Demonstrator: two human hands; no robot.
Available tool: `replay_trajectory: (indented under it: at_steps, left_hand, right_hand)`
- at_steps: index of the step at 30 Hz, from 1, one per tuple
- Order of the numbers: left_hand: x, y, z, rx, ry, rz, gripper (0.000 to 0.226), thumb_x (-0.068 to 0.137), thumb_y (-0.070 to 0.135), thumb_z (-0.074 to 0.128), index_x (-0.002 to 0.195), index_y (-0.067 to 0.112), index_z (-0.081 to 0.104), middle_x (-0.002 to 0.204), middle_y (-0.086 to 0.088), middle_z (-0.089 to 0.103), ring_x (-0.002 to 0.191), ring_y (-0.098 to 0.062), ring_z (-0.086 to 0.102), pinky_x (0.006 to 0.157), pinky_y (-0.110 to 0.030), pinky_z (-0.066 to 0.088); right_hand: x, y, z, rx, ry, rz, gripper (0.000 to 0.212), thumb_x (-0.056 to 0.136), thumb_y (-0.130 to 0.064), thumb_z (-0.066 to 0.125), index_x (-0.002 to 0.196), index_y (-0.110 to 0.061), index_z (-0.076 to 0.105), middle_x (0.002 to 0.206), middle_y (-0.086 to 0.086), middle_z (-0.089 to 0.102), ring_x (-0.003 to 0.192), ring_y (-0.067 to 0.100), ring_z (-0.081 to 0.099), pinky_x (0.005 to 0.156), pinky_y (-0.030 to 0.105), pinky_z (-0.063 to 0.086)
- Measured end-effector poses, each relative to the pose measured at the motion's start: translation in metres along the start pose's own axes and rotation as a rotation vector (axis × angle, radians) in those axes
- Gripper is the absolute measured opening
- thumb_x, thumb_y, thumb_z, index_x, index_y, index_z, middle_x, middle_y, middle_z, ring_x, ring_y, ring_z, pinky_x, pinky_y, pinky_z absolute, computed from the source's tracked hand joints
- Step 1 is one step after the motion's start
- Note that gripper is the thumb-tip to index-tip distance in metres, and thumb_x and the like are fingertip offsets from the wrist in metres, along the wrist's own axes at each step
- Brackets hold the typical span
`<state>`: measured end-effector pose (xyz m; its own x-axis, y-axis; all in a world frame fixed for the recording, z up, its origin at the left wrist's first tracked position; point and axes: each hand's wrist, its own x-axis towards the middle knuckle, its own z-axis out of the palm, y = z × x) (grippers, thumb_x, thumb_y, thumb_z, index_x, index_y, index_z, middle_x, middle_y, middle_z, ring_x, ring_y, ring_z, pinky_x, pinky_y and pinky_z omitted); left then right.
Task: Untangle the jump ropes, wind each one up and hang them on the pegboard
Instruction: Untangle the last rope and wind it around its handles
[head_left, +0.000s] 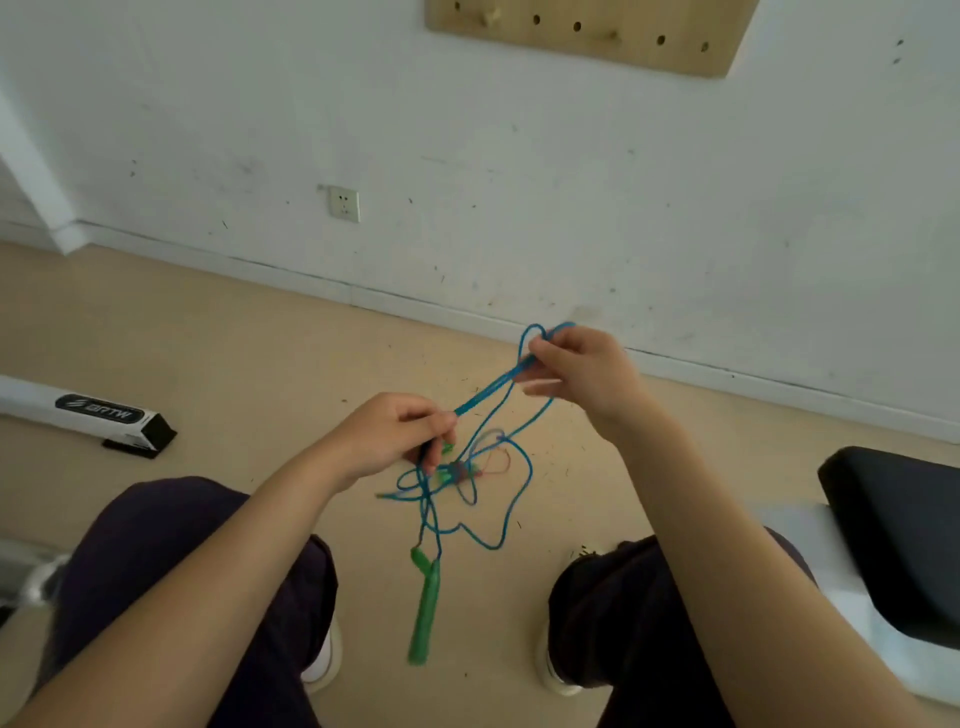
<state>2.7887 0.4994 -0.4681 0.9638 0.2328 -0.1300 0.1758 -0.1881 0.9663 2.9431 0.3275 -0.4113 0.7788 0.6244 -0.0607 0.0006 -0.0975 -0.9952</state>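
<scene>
A blue jump rope (485, 395) stretches in several taut strands between my two hands above the floor. My right hand (579, 371) pinches the far loops of it, up near the wall's base. My left hand (395, 434) grips the near end of those strands. Below my left hand the rope hangs in loose tangled loops (511, 514), ending in green handles (426, 605) that dangle between my knees. A thin reddish rope (496, 462) is caught in the tangle. The wooden pegboard (587, 31) with holes and pegs hangs on the wall at the top.
I sit with my knees apart over a beige floor. A white and black box (91, 413) lies on the floor at left. A black seat pad (898, 540) is at right. A wall socket (344, 203) sits low on the white wall.
</scene>
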Motion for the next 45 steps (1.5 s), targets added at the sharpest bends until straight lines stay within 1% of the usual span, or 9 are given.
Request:
replay_trajectory:
  at_steps: [4,7,12,16,23,29,33,38,45]
  left_hand:
    - [0.002,-0.014,-0.017,0.041,0.033,-0.041,0.02,0.1,0.014,0.055,0.087,0.007,0.067,0.059,-0.005,0.058,0.053,-0.021,0.056,0.067,-0.033,0.048]
    - [0.008,-0.011,-0.009,0.052,0.029,-0.038,0.019,0.101,0.017,0.054,0.091,0.007,0.068,0.053,-0.001,0.052,0.044,-0.018,0.048,0.055,-0.027,0.043]
    - [0.012,-0.018,0.01,-0.062,-0.123,-0.059,0.015,0.099,0.013,0.057,0.093,0.009,0.07,0.06,-0.003,0.056,0.053,-0.017,0.052,0.06,-0.028,0.047]
    - [0.02,-0.025,0.003,-0.114,-0.157,-0.074,0.014,0.096,0.0,0.058,0.098,0.009,0.069,0.07,-0.002,0.065,0.063,-0.015,0.059,0.069,-0.024,0.051]
    - [0.028,-0.044,-0.018,0.289,-0.088,-0.184,0.019,0.091,0.02,0.07,0.072,0.02,0.072,0.067,0.004,0.07,0.065,-0.005,0.061,0.075,-0.024,0.047]
    - [0.02,-0.031,-0.004,0.109,-0.064,-0.109,0.012,0.091,0.016,0.07,0.085,0.006,0.075,0.064,0.0,0.065,0.058,-0.014,0.057,0.064,-0.023,0.049]
    - [0.016,-0.024,0.001,0.071,-0.122,-0.108,0.006,0.085,0.014,0.077,0.09,0.015,0.075,0.068,0.002,0.067,0.061,-0.013,0.059,0.064,-0.021,0.049]
    - [0.013,-0.024,-0.011,0.017,-0.102,-0.116,0.015,0.086,0.004,0.073,0.094,0.016,0.071,0.073,0.003,0.07,0.061,-0.012,0.061,0.068,-0.02,0.051]
    - [0.009,-0.019,-0.012,-0.056,-0.05,-0.14,0.009,0.091,0.012,0.068,0.099,0.011,0.072,0.075,-0.004,0.068,0.057,-0.016,0.056,0.059,-0.022,0.05]
  right_hand:
    - [-0.001,0.025,-0.016,-0.433,-0.047,0.152,0.027,0.098,-0.018,0.059,0.076,-0.003,0.061,0.07,0.013,0.067,0.045,0.013,0.063,0.041,0.024,0.046]
    - [-0.001,0.042,-0.007,-0.587,-0.025,0.132,0.039,0.092,-0.036,0.067,0.067,-0.007,0.062,0.057,0.005,0.066,0.045,0.014,0.056,0.045,0.024,0.041]
    - [-0.003,0.059,0.024,-0.302,-0.191,-0.113,0.014,0.087,-0.018,0.073,0.092,-0.011,0.062,0.084,0.0,0.068,0.077,0.008,0.064,0.073,0.026,0.052]
    - [-0.004,0.07,0.029,-0.396,-0.374,-0.009,0.011,0.092,-0.017,0.067,0.102,-0.013,0.063,0.058,-0.011,0.056,0.053,0.004,0.052,0.056,0.019,0.044]
    - [0.006,0.069,0.004,-0.528,0.03,-0.039,0.018,0.098,-0.018,0.056,0.082,-0.021,0.063,0.061,-0.008,0.05,0.053,0.0,0.045,0.056,0.019,0.037]
    - [-0.004,0.061,0.011,-0.167,-0.268,0.084,0.01,0.096,-0.017,0.06,0.1,-0.008,0.064,0.076,0.01,0.068,0.06,0.016,0.058,0.062,0.025,0.049]
    - [-0.011,0.062,0.022,-0.385,-0.425,0.09,0.014,0.085,-0.025,0.075,0.093,-0.016,0.069,0.06,-0.004,0.05,0.053,0.007,0.039,0.053,0.02,0.032]
    - [-0.009,0.063,0.016,-0.369,-0.244,0.049,0.006,0.087,-0.016,0.074,0.084,-0.011,0.071,0.044,-0.015,0.042,0.044,0.003,0.03,0.048,0.014,0.026]
    - [-0.006,0.065,0.011,-0.197,-0.157,0.049,0.007,0.095,-0.007,0.061,0.088,-0.006,0.062,0.071,0.006,0.066,0.059,0.017,0.057,0.062,0.025,0.048]
